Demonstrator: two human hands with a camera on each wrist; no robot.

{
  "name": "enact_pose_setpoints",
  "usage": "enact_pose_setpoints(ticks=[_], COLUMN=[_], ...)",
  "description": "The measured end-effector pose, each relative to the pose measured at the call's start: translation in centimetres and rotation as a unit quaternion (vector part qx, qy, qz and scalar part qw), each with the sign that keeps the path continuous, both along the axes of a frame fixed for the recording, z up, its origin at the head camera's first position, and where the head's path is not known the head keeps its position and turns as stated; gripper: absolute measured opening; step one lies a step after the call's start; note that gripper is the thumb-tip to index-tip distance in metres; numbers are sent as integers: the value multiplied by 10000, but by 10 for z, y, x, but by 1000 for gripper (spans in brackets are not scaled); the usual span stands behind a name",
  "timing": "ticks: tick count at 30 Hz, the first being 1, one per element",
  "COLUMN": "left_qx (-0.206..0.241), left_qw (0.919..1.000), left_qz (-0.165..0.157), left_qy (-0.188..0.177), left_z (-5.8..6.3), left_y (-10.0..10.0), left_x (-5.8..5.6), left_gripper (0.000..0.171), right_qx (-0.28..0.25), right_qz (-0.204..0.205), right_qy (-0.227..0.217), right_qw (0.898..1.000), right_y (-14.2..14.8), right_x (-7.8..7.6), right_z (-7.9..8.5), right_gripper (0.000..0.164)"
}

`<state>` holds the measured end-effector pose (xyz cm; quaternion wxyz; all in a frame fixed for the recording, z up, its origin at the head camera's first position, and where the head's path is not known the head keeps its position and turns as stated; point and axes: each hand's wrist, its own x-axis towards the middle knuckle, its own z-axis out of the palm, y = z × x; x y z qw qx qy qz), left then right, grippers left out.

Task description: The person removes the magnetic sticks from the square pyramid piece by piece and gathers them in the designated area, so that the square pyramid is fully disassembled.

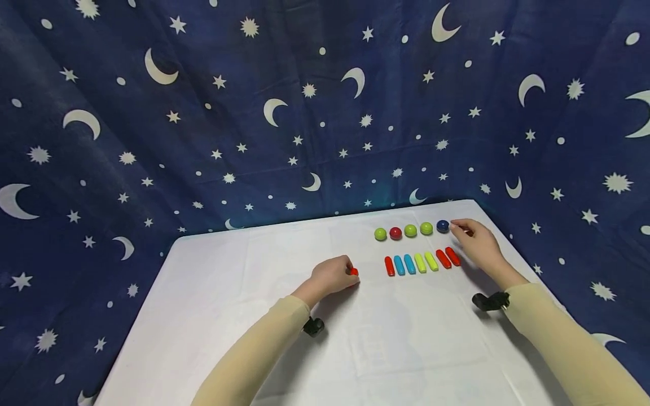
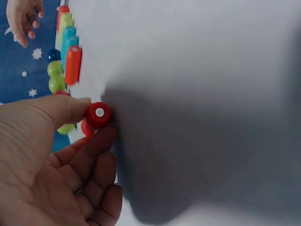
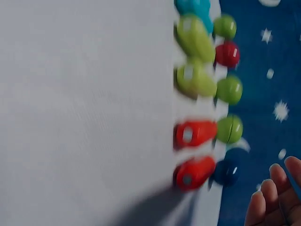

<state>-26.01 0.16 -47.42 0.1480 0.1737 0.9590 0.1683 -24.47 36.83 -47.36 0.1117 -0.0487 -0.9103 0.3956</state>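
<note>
My left hand (image 1: 330,275) pinches a small red rod (image 2: 98,114) between thumb and fingers, low over the white table. A pale round spot shows on the rod's near end. Behind it in the left wrist view is another bit of orange-red, and I cannot tell whether it belongs to the same piece. At the far right, my right hand (image 1: 477,241) is beside a dark blue ball (image 1: 443,226), fingers loosely bent, nothing visible in them. In the head view its fingertips look very near the ball; contact is unclear.
The blue ball ends a back row with green balls (image 1: 426,228) and a red ball (image 1: 395,233). In front runs a row of short rods: red (image 1: 389,266), blue (image 1: 399,265), yellow-green (image 1: 420,263) and red again. A dark starry cloth (image 1: 284,141) hangs behind the table (image 1: 218,293).
</note>
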Motion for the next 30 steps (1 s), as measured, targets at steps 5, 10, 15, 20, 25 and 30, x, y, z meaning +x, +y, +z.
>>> enact_pose_setpoints(ticks=[5,10,15,20,25,30], left_qx=[153,596,973,1155,1351,1245], left_qw=[9994,9959,9919,9884,9859,9912], left_qz=[240,557,666,863,876,389], left_qy=[-179,-397,-481,-480,-458,210], left_z=[0,3,1,-3,-7,1], left_y=[23,41,54,58,44,8], left_x=[-3,-7,-12,-14,-13,-8], left_gripper=[30,28,26,26,39,50], right_qx=[-250,-291,-458,-548,-430,106], right_qz=[297,450,621,755,795,763], right_qy=[5,-11,-8,-28,-12,145], right_qw=[9992,9986,9970,9956,9959,9969], right_y=[-21,-34,-39,-46,-50,-37], right_x=[18,30,39,40,43,48], right_z=[2,-2,-7,-12,-12,-10], right_gripper=[56,53,49,47,46,45])
